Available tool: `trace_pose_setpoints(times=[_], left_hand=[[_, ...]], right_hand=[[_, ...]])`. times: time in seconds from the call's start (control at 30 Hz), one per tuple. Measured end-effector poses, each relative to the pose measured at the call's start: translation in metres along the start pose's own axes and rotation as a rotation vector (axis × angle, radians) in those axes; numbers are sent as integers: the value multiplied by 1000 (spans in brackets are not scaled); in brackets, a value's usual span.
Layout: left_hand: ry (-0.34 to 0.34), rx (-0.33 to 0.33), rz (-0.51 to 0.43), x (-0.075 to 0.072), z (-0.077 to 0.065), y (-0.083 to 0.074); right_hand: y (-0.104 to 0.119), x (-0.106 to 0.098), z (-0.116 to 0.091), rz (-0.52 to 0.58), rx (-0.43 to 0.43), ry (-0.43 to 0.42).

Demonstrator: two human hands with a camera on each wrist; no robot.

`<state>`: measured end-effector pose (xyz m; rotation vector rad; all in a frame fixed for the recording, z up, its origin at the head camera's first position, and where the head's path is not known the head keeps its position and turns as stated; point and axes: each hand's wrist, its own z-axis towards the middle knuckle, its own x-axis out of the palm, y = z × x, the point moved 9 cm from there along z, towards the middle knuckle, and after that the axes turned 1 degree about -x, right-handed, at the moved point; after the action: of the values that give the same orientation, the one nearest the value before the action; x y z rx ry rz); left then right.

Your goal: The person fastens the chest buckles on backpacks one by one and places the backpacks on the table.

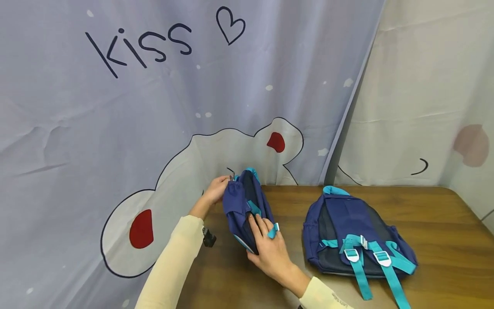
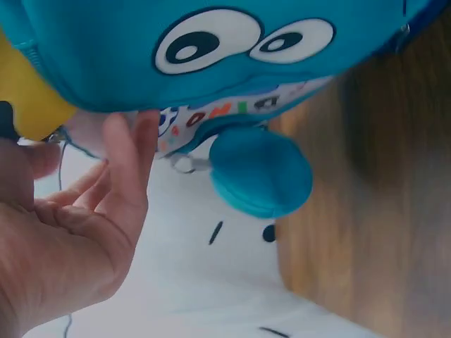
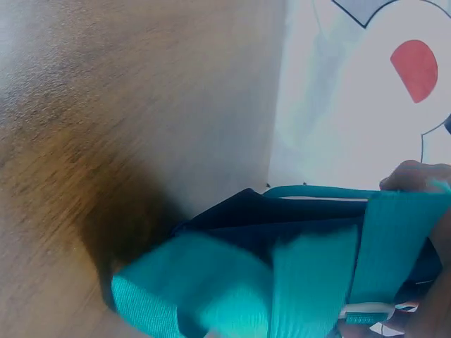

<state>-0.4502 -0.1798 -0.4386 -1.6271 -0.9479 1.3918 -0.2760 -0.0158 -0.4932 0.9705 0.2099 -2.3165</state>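
Note:
A small blue backpack (image 1: pixel 235 206) with turquoise straps stands on edge, turned sideways, between my two hands. My left hand (image 1: pixel 217 189) grips its upper front side near the zip. In the left wrist view, the fingertips of my left hand (image 2: pixel 106 204) meet the turquoise front (image 2: pixel 113 56), which carries cartoon eyes; a round turquoise pouch (image 2: pixel 261 172) dangles below. My right hand (image 1: pixel 272 253) lies on the dark back panel with fingers extended and thumb by the bottom edge. Wide turquoise straps (image 3: pixel 313 282) fill the lower right wrist view.
A second blue backpack (image 1: pixel 355 231) lies on the wooden table (image 1: pixel 436 223) to the right, back panel up, its turquoise straps trailing toward the front. A printed curtain (image 1: pixel 154 107) hangs along the left and rear, close behind my left hand.

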Motion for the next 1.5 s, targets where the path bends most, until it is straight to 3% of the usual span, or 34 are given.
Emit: trace_pose_setpoints(times=[0.07,0.2,0.37,0.5,0.6,0.67,0.83,0.97,1.17,1.3,1.5], left_hand=[[-13,5,61,-5,-1,-5],[28,16,157,-8,-6,-14],[105,64,394,-2,-10,-26],[238,97,548,11,-10,-32],[327,72,573,20,-12,-30],[341,52,604,23,-14,-26],[304,36,734,28,-14,-9],[303,15,776,32,-12,9],[238,-39,859,26,-11,35],[169,-48,852,23,-10,54],[119,-23,776,32,-12,83]], right_hand=[[0,1,1,-21,10,-3],[4,3,1,-72,7,6],[9,4,1,-114,4,7],[10,10,1,-56,15,43],[9,16,-2,16,25,91],[10,21,-4,52,22,122],[12,36,-10,80,-21,194],[17,49,-11,93,-60,248],[30,63,-11,69,-160,290],[31,71,-15,32,-181,291],[30,79,-29,35,-179,309]])
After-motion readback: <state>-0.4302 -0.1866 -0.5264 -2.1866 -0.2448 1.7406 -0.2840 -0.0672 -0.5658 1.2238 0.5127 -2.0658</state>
